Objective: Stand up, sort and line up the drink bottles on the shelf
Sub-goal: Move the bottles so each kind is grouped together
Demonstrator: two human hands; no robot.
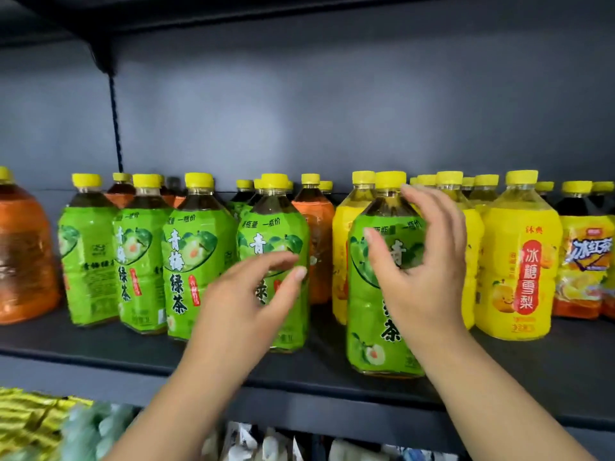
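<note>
All the bottles stand upright with yellow caps on a dark shelf (100, 344). Several green-label tea bottles (196, 254) form a front row at the left and middle. One more green bottle (372, 311) stands forward, near the shelf's front edge, ahead of the yellow-label bottles (519, 267). My right hand (419, 261) is spread wide at this bottle's upper right, thumb across the label, not closed on it. My left hand (253, 294) hovers with fingers apart in front of the middle green bottle (276, 234), hiding its lower label.
Orange-label bottles (23, 254) stand at the far left and behind the green row (316, 227). Iced-tea bottles with yellow-orange labels (582, 254) fill the far right. A gap lies between the two nearest green bottles. Packaged goods (36, 417) sit on the shelf below.
</note>
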